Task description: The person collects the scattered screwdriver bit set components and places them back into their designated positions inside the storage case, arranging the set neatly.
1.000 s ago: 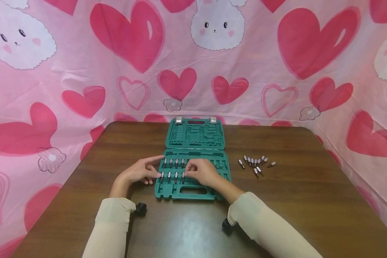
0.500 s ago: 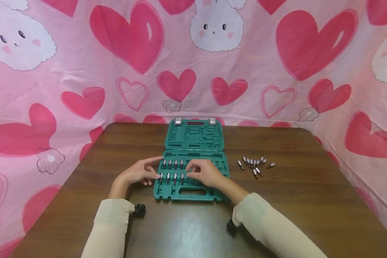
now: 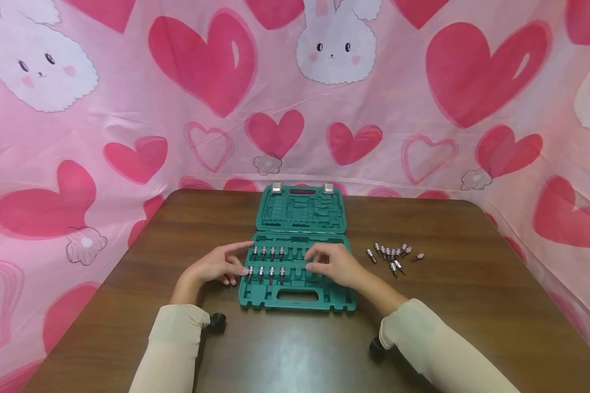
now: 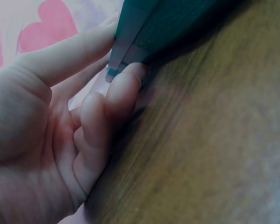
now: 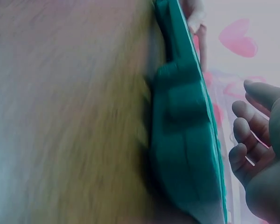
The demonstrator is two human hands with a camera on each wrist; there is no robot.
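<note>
A green plastic socket case (image 3: 297, 295) lies open on the table. Several silver bit sockets with dark tips (image 3: 272, 253) stand in two rows in the left part of its tray. My left hand (image 3: 219, 266) is at the case's left edge, thumb and straight index finger resting on the rim. In the left wrist view, the other fingers of the left hand (image 4: 60, 126) curl loosely beside the case wall. Over the tray's right half hovers my right hand (image 3: 336, 264), its fingers loosely bent. The right wrist view shows nothing between the right hand's fingers (image 5: 256, 123).
Loose bit sockets (image 3: 395, 252) lie in a small pile right of the case. The case lid (image 3: 301, 210) is folded back, with two metal latches on its far edge. Brown wooden table (image 3: 295, 349) surrounds it; a pink heart-patterned cloth (image 3: 383, 103) hangs behind.
My right hand has let go of the rightmost bit socket in the near row and moved right across the tray. The left hand has stayed on the rim. The head view shifted slightly.
</note>
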